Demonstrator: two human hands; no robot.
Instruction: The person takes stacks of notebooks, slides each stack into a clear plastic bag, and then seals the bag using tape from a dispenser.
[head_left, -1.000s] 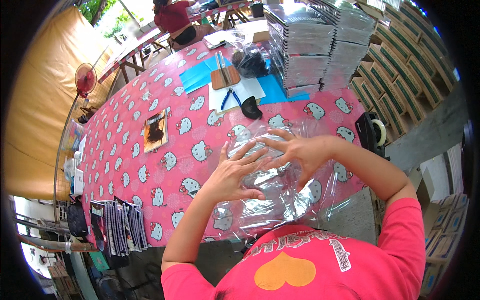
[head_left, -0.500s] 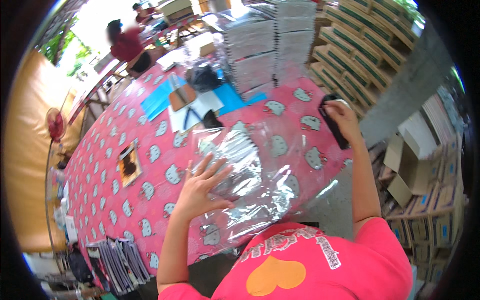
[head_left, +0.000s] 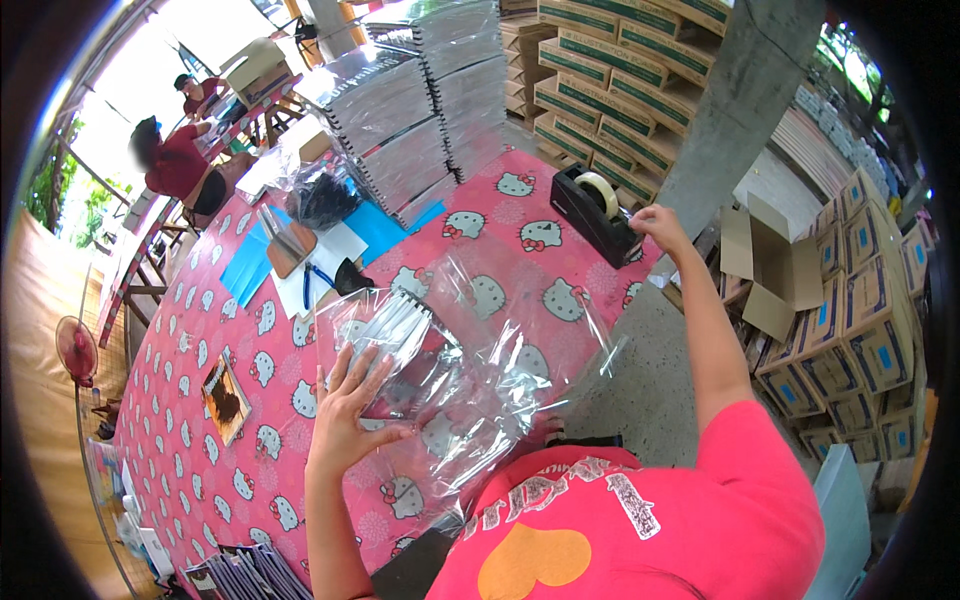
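Observation:
My left hand point(head_left: 350, 408) lies with its fingers spread on clear plastic wrap point(head_left: 475, 385). Under the wrap is a spiral-bound notebook point(head_left: 395, 335), partly hidden by glare and the hand. At the right table edge stands a black tape dispenser point(head_left: 590, 222) with a roll of clear tape point(head_left: 600, 193). My right hand point(head_left: 660, 228) pinches at the dispenser's near end, fingers closed on what looks like the tape's loose end, small and hard to make out.
Tall stacks of wrapped spiral notebooks point(head_left: 400, 130) stand at the back. Blue-handled pliers point(head_left: 318, 278), blue sheets point(head_left: 245, 268) and a small picture card point(head_left: 227, 400) lie leftward. An open carton point(head_left: 770, 265) and stacked boxes point(head_left: 850, 300) are right. Two people sit far left.
The view has turned to the right. My right hand has gone from over the dispenser to its near end, uncovering the tape roll. My left hand stays spread on the plastic.

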